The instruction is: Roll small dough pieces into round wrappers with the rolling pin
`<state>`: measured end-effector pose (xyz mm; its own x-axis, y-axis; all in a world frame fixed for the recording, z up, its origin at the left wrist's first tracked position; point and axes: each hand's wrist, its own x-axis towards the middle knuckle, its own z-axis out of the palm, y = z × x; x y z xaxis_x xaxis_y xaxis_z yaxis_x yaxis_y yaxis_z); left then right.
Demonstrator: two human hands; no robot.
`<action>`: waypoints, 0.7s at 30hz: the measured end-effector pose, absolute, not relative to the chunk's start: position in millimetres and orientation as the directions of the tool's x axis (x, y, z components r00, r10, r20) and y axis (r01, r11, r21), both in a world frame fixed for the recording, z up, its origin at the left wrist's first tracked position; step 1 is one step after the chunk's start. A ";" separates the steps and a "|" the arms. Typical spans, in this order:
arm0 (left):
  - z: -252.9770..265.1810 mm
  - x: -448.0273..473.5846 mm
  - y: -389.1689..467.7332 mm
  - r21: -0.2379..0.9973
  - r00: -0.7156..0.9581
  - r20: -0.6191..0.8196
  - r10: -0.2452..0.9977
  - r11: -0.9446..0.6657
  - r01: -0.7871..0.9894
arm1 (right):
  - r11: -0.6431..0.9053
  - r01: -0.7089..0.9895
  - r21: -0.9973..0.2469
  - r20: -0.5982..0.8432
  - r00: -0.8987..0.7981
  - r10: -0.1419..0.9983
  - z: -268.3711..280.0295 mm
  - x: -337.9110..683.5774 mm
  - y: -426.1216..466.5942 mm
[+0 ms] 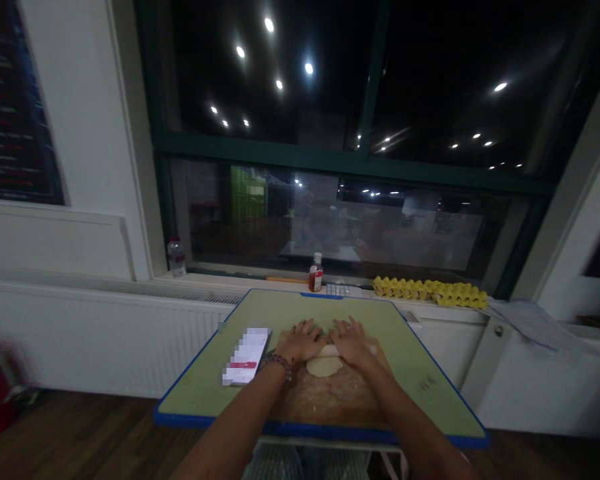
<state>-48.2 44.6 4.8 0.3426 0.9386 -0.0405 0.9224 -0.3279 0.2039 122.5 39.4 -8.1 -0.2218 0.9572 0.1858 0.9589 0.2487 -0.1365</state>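
A pale rolling pin (331, 349) lies crosswise over a flat round of dough (324, 367). The dough rests on a floury wooden board (330, 403). My left hand (301, 341) presses on the pin's left part, palm down, its fingers stretched forward and apart. On the right part of the pin lies my right hand (351, 341), also palm down with spread fingers. Both thumbs point inward, close to each other above the dough. The palms hide much of the pin. A beaded bracelet (279, 361) circles my left wrist.
The board sits on a green table with a blue edge (190, 420). A phone (250, 357) lies left of the board. Along the windowsill stand a small red-labelled bottle (316, 275), yellow egg cartons (430, 292) and a plastic water bottle (177, 258). A radiator (105, 337) is behind.
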 end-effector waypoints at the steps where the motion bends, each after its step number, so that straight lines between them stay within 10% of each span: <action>1: 6.1 -48.6 40.7 0.212 0.351 -0.033 0.936 -0.337 0.917 | 0.251 0.960 -0.124 0.192 -0.225 0.955 -11.0 123.7 37.4; 21: 4.0 -52.8 -3.6 0.230 0.470 0.226 0.853 -0.516 0.825 | 0.389 0.907 -0.162 0.292 -0.332 0.897 -17.2 132.0 0.3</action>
